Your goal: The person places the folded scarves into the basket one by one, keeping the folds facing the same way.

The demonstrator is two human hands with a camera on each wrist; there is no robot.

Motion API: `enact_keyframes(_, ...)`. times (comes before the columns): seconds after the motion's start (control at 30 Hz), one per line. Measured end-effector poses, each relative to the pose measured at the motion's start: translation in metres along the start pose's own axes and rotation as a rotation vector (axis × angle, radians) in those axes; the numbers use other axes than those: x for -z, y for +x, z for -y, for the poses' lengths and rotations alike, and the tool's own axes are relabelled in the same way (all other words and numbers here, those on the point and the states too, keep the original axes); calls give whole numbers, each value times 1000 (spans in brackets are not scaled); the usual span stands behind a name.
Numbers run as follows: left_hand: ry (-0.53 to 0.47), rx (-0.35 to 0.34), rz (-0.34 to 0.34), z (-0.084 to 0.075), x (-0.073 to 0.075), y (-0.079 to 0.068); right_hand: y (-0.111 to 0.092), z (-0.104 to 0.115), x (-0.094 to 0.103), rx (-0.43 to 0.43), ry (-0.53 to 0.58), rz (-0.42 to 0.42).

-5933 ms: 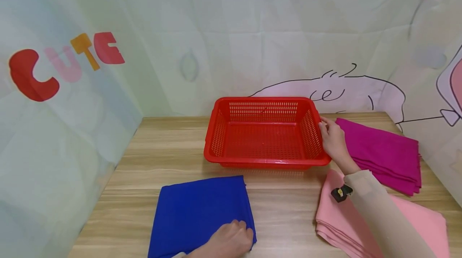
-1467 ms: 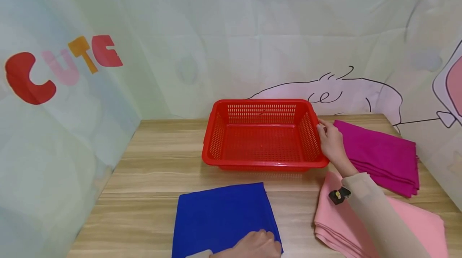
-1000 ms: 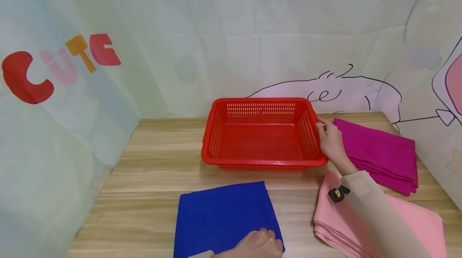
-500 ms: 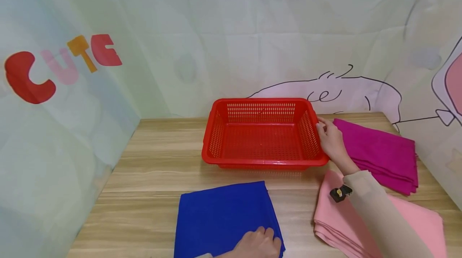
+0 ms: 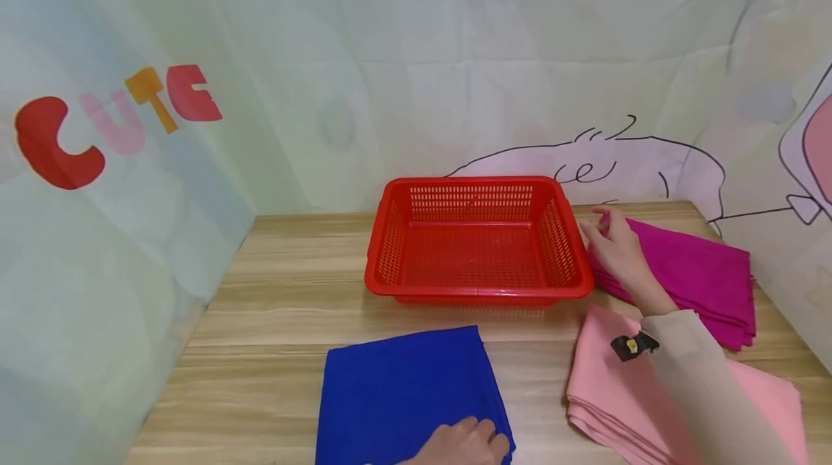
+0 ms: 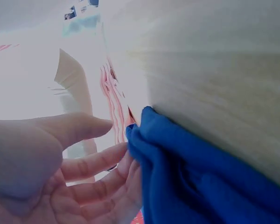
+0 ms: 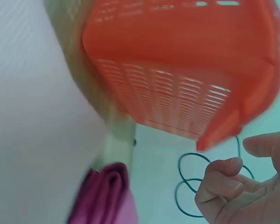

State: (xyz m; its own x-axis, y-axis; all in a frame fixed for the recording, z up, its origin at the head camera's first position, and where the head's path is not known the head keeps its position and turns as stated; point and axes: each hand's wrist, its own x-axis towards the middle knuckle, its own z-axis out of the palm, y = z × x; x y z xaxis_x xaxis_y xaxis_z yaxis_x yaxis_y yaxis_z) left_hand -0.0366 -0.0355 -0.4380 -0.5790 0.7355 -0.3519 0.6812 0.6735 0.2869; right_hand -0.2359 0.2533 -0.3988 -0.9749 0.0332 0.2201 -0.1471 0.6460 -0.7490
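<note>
A folded blue cloth point(image 5: 403, 385) lies at the front of the table, its folded edge point(image 6: 214, 182) close up in the left wrist view. My left hand point(image 5: 464, 443) rests by its right edge; the thumb stands apart from the loosely bent fingers point(image 6: 100, 189), which touch the cloth without pinching it. At the back sits a red plastic basket point(image 5: 481, 293) with slotted walls and nothing inside. My right hand point(image 5: 617, 248) hovers just right of its rim, over the magenta cloth's left end, fingers relaxed. The right wrist view shows a gap between that hand point(image 7: 252, 186) and the basket point(image 7: 177, 93).
A folded magenta cloth point(image 5: 695, 263) lies right of the basket. In front of it is a folded pink cloth point(image 5: 604, 385), partly under my right sleeve point(image 5: 708, 378). A printed curtain point(image 5: 403, 89) hangs behind the wooden table point(image 5: 273, 320).
The blue cloth slid right from its earliest spot, my left hand along with it. In the last half second my right hand let go of the basket's rim and moved right.
</note>
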Motion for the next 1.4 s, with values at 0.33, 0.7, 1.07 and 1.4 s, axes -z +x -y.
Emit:
enact_keyframes(0.33,-188,-33,-77,3,10,-16,-11,13,21,69,-67,61)
enact_keyframes(0.7,-413,-49,-245,19,28,-35,-24,32,28,142,-89,62)
enact_keyframes(1.07,-468,-34,-415,38,47,-56,-40,51,25,223,-71,68)
enact_keyframes(1.4,-508,65,-534,55,55,-71,-56,71,22,248,-22,74)
